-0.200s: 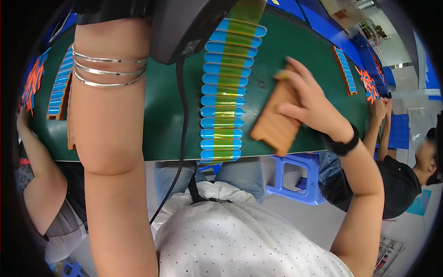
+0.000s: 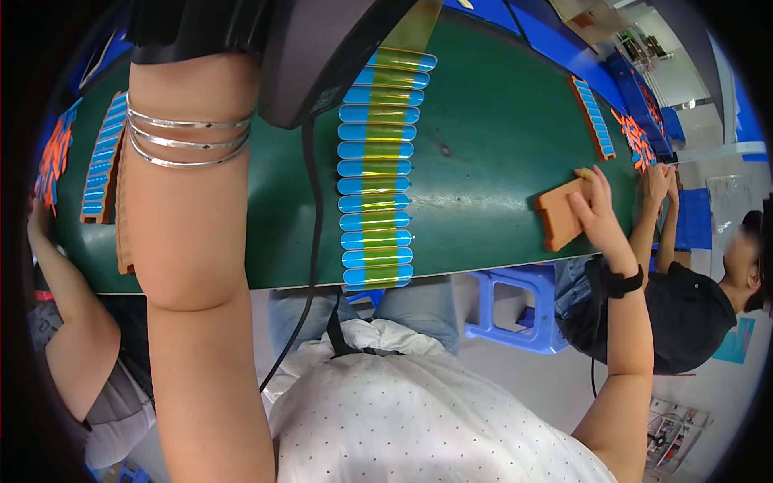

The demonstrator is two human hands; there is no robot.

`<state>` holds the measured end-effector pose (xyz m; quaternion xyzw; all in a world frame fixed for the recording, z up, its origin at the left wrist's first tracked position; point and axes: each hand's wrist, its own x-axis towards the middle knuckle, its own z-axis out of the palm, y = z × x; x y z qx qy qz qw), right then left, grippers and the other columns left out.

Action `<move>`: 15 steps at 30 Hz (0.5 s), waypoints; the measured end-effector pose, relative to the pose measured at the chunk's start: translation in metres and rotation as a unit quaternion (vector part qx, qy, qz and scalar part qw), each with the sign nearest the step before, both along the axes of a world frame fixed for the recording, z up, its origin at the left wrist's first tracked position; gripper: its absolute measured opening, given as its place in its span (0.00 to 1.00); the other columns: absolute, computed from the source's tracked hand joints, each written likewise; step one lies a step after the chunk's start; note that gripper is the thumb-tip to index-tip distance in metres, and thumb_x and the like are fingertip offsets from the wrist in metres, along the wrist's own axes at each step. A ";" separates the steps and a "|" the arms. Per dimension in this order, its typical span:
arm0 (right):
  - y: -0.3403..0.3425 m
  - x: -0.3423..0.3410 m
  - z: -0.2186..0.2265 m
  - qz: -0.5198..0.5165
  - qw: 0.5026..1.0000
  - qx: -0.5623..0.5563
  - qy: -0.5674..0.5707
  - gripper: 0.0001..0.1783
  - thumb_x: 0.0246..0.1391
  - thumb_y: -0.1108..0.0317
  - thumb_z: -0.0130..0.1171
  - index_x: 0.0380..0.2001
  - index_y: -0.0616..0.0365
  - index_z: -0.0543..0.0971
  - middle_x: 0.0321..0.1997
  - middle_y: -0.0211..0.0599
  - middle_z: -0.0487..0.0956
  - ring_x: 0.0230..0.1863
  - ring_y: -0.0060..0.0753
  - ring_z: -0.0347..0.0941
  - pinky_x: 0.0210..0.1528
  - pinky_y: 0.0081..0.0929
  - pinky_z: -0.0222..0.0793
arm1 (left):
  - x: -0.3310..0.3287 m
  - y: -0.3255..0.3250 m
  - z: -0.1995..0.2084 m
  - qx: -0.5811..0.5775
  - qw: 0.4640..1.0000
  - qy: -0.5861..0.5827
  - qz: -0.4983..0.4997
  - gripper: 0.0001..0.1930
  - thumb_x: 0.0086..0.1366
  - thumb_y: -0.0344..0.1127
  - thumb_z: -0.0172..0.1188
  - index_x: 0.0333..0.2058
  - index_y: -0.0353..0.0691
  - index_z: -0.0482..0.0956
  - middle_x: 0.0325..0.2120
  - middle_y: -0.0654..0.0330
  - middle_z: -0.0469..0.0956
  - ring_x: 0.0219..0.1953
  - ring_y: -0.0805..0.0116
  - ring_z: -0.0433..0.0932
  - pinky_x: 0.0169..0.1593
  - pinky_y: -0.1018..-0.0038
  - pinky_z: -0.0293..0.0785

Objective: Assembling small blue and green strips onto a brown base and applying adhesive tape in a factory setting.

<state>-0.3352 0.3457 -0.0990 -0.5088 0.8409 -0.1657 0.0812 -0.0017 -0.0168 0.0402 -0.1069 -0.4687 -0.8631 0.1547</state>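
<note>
My right hand (image 2: 600,211) is closed round the side of an orange-brown block (image 2: 559,216) with a notched edge, over the right part of the table. Something yellow covers a fingertip of that hand. My left forearm (image 2: 193,217), with silver bangles at the wrist, reaches up to the top edge; a black cover hides its end, and the left hand does not show. Down the middle of the table runs a row of blue round-ended strips (image 2: 354,186), joined by a band of yellow transparent tape (image 2: 381,201).
A dark grey device (image 2: 322,56) with a black cable (image 2: 316,209) stands beside the row. Slotted racks of blue strips (image 2: 105,161) and orange strips (image 2: 56,153) lie at the left. Another rack (image 2: 592,117) is at the right, near a co-worker's hands (image 2: 656,181). A blue stool (image 2: 515,310) stands below.
My right hand has carried the orange-brown block to the right, away from the row of blue strips. The whole view has shifted slightly.
</note>
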 end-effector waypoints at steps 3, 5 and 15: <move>0.005 -0.031 0.012 -0.057 0.989 0.104 0.087 0.34 0.56 0.47 0.56 0.61 0.53 0.66 0.69 0.57 0.56 0.70 0.61 0.49 0.68 0.44 0.50 | -0.003 0.002 -0.007 -0.085 0.993 0.026 -0.081 0.37 0.70 0.61 0.32 0.56 0.30 0.66 0.53 0.54 0.68 0.55 0.59 0.65 0.59 0.59 0.56; -0.026 -0.003 0.034 -0.164 0.914 0.235 0.287 0.39 0.53 0.41 0.57 0.60 0.56 0.68 0.66 0.48 0.65 0.66 0.56 0.59 0.64 0.41 0.57 | -0.003 0.010 -0.009 -0.043 0.997 0.021 -0.065 0.36 0.69 0.61 0.34 0.54 0.31 0.67 0.51 0.54 0.70 0.52 0.59 0.67 0.56 0.60 0.57; -0.153 0.191 0.038 0.181 0.888 -0.188 -0.378 0.27 0.47 0.66 0.67 0.49 0.68 0.74 0.46 0.44 0.78 0.48 0.32 0.74 0.49 0.27 0.70 | -0.017 0.084 0.007 0.075 0.963 -0.167 0.197 0.22 0.60 0.54 0.53 0.40 0.40 0.74 0.35 0.60 0.78 0.39 0.60 0.73 0.49 0.62 0.61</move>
